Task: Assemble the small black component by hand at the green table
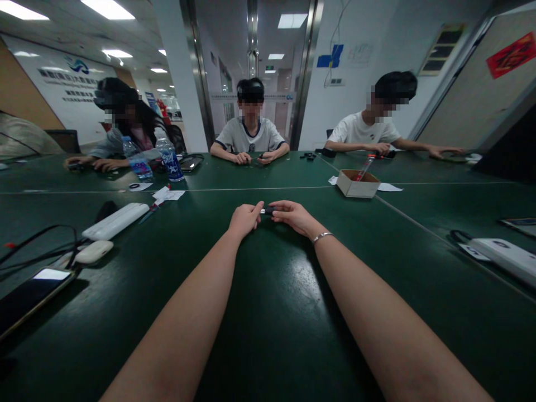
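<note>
Dark green tabletop (268, 312) fills the lower view, under office ceiling lights and with glass doors behind. Far out on it, at arm's length, the left hand (245, 219) and the right hand (293, 215) meet over a small dark object (267, 211). Both hands are closed on it, each pinching one end with curled fingers; only a short stretch with a pale band shows between them, and what it is cannot be made out. It sits just above or on the table; which, I cannot tell. A thin bracelet (321, 237) circles the right wrist.

To the right and farther back stands an open cardboard box (358, 184) with a slim red-tipped item (365, 167) leaning out of it; the rest of its contents are hidden by the wall. Paper slips lie beside it. To the left lie a long white case (115, 220), a smaller white oval device (92, 252) with black cables, and a phone (33, 293) cut off by the frame edge. Two water bottles (170, 159) stand upright at the far left, each partly filled. Another white device (505, 255) lies at the right edge, partly cropped.

Three other people sit across the table, their hands resting on it over small dark items too tiny to identify.
</note>
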### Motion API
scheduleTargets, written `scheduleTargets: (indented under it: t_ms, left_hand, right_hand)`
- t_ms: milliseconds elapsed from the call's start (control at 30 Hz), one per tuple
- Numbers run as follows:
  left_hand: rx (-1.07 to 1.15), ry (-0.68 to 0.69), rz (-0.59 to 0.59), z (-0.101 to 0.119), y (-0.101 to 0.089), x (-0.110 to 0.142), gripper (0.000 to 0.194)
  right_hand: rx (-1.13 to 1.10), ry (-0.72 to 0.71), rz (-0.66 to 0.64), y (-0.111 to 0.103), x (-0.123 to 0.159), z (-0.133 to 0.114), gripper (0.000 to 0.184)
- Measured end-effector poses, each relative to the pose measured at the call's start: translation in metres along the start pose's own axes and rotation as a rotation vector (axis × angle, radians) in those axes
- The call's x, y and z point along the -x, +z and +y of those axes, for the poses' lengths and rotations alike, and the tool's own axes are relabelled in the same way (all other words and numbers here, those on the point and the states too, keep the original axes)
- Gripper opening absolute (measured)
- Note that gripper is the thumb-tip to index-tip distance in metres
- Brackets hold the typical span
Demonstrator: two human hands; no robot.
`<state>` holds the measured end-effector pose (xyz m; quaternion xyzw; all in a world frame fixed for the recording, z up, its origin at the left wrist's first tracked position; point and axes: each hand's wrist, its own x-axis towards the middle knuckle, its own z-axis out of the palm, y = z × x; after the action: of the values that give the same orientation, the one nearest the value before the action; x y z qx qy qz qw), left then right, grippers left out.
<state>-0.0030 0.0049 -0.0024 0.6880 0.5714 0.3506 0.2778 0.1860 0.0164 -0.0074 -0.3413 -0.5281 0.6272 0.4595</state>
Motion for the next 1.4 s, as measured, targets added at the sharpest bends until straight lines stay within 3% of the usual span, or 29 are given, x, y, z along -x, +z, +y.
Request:
scheduleTargets:
  t_ms: [267,467,633,1033,1400]
  left_hand:
    - [0.071,0.042,-0.017,-0.004,0.000,-0.002,0.055]
    - [0.330,0.134,-0.024,-0.011,0.004,-0.007,0.032]
    - [0.423,0.127,-0.055,-0.008,0.003,-0.006,0.034]
    - [0.422,0.019,-0.053,-0.005,0.005,-0.008,0.025]
    - [0.362,0.038,-0.001,-0.007,0.006,-0.008,0.023]
  right_hand:
    - [-0.026,0.010,0.010,0.000,-0.001,-0.001,0.024]
    - [-0.065,0.021,0.049,0.000,-0.002,-0.001,0.016]
    - [-0.086,0.031,0.074,0.002,-0.003,-0.001,0.013]
    - [-0.064,0.047,0.087,0.004,-0.001,-0.003,0.016]
    - [-0.043,0.031,0.041,0.001,-0.001,-0.002,0.017]
